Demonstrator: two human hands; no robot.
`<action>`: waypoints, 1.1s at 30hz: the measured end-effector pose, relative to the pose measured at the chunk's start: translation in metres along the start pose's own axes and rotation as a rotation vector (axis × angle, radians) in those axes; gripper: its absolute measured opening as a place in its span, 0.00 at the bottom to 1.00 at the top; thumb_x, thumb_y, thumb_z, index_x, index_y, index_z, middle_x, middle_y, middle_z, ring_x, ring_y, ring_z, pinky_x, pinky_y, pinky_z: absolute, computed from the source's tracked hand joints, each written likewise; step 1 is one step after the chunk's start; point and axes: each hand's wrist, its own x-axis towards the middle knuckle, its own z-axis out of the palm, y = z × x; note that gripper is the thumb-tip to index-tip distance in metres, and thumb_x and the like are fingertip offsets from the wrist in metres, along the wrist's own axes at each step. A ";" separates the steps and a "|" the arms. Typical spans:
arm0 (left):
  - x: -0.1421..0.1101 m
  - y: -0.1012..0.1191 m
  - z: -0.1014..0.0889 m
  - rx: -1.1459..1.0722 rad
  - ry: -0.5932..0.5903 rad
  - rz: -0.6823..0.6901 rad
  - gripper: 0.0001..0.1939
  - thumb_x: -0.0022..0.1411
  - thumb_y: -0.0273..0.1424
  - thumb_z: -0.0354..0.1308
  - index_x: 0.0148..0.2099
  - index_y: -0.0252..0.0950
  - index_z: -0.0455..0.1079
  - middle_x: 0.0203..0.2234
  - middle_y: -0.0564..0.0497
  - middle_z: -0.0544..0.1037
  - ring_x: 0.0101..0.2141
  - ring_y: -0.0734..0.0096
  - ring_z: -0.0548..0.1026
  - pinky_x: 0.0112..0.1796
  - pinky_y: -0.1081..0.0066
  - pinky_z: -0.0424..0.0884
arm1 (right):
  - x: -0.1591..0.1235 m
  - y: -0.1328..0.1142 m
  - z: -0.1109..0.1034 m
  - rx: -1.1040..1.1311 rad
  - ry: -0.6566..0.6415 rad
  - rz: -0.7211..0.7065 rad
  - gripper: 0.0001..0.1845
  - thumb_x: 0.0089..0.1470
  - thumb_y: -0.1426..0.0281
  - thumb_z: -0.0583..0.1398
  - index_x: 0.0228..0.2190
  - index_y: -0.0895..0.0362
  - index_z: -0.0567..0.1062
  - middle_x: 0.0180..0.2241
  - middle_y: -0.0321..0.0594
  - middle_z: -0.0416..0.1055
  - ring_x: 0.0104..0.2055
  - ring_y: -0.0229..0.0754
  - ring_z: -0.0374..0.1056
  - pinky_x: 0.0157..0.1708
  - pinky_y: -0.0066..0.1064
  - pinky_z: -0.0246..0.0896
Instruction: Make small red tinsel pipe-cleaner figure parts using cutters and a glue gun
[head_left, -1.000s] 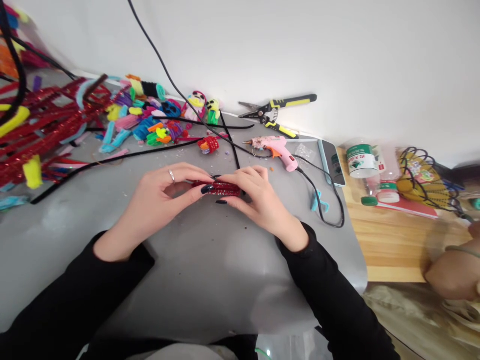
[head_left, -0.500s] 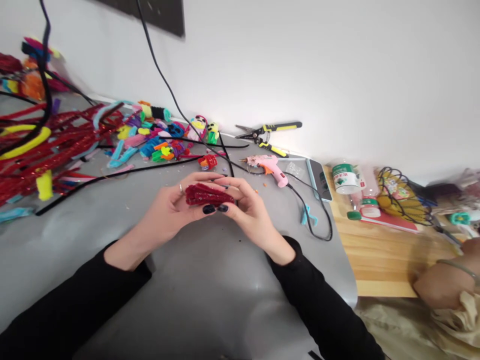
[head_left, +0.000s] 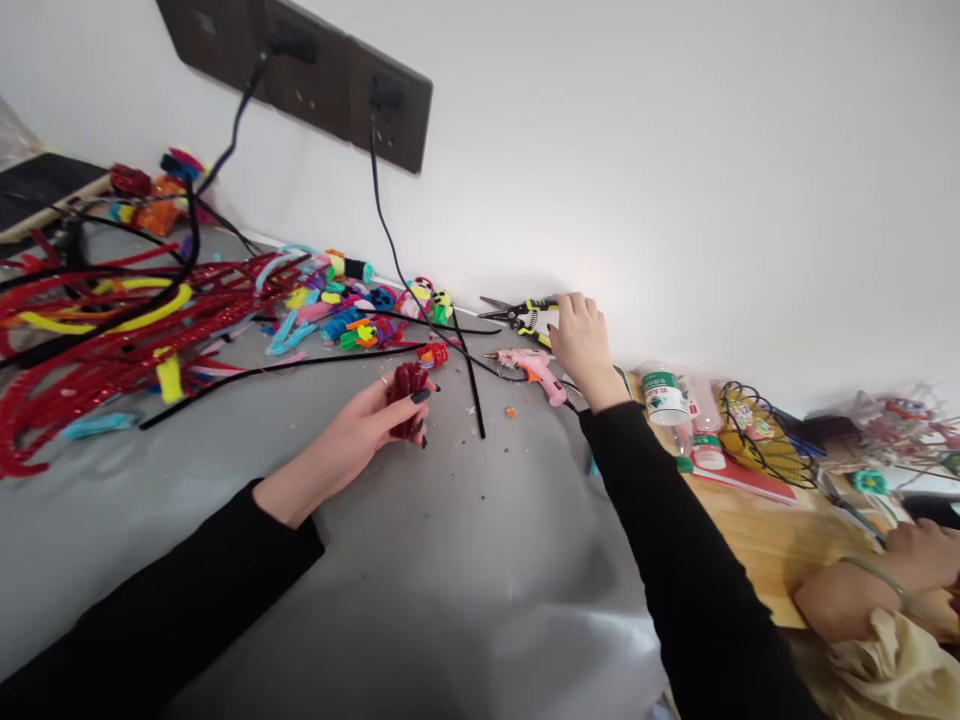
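My left hand [head_left: 367,430] is closed around a folded bundle of dark red pipe cleaner [head_left: 410,382], held just above the grey table. The thumb presses on its front, and the fingers hide part of it. Over by the wall, my right hand [head_left: 583,345] has its fingers curled on the handle ends of the black-and-yellow wire strippers [head_left: 517,315], whose jaws point left. Below them lies a pink hot glue gun [head_left: 532,368], nozzle to the left. A small red coiled piece [head_left: 433,355] sits between the left hand and the glue gun.
Red pipe cleaners [head_left: 127,330] spread across the left of the table, beside small colourful figures [head_left: 360,318]. Black cords hang from a wall socket panel [head_left: 315,70]. At right are bottles [head_left: 705,425], a wire basket [head_left: 765,435] and another person's arm [head_left: 862,590].
My right hand has left the red bundle and reached right and forward to the wire strippers. The left hand keeps the bundle, now turned more upright. The view has shifted, showing the sockets.
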 end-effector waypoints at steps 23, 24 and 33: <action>-0.009 0.002 -0.003 -0.138 -0.110 0.047 0.28 0.65 0.57 0.66 0.47 0.35 0.78 0.33 0.50 0.72 0.32 0.68 0.67 0.35 0.65 0.66 | -0.061 0.018 -0.120 1.101 -0.026 0.285 0.16 0.65 0.55 0.54 0.39 0.53 0.73 0.49 0.56 0.79 0.50 0.58 0.79 0.46 0.50 0.76; -0.009 0.002 -0.003 -0.157 -0.109 0.046 0.27 0.65 0.56 0.65 0.46 0.35 0.78 0.34 0.49 0.73 0.33 0.67 0.68 0.36 0.65 0.67 | -0.076 0.015 -0.126 1.229 -0.020 0.233 0.17 0.66 0.52 0.52 0.38 0.51 0.71 0.51 0.57 0.78 0.52 0.62 0.78 0.46 0.55 0.75; -0.011 0.002 -0.005 0.004 -0.053 0.099 0.25 0.63 0.55 0.69 0.46 0.38 0.76 0.32 0.51 0.73 0.30 0.69 0.66 0.34 0.65 0.64 | -0.162 -0.055 -0.096 1.269 0.133 0.362 0.21 0.63 0.50 0.58 0.50 0.48 0.72 0.43 0.47 0.74 0.44 0.55 0.75 0.42 0.48 0.74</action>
